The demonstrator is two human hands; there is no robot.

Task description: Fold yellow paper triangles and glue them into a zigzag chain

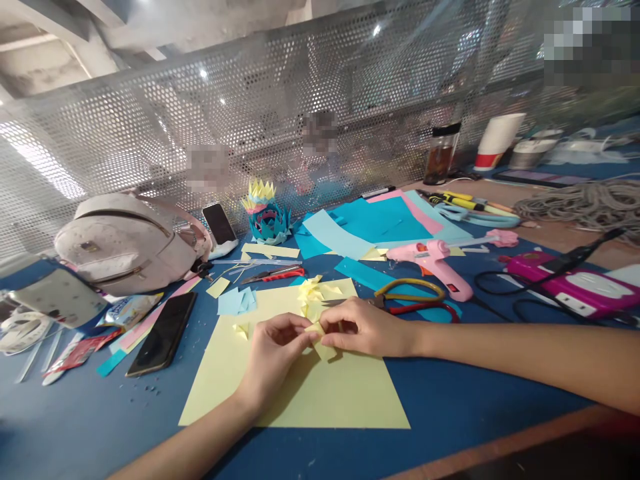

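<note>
Between both hands is a small yellow paper piece [326, 351], partly folded. My left hand [280, 350] pinches its left side with thumb and fingers. On the other side, my right hand [367, 327] grips it between thumb and bent fingers. Both hands are above a large yellow paper sheet [220, 393] lying on the blue table. Just beyond the fingertips is a pile of folded yellow paper pieces [311, 290], and one folded yellow piece [241, 331] lies apart to the left. Scissors [410, 293] with yellow and red handles rest beside my right hand, their blades partly hidden.
A pink glue gun [435, 261] and a magenta power strip [570, 283] with cords lie right. Behind stand a layered paper model [270, 220] and blue paper sheets [370, 220]. A black phone [163, 333], a craft knife [280, 273] and a pale backpack [125, 240] are left.
</note>
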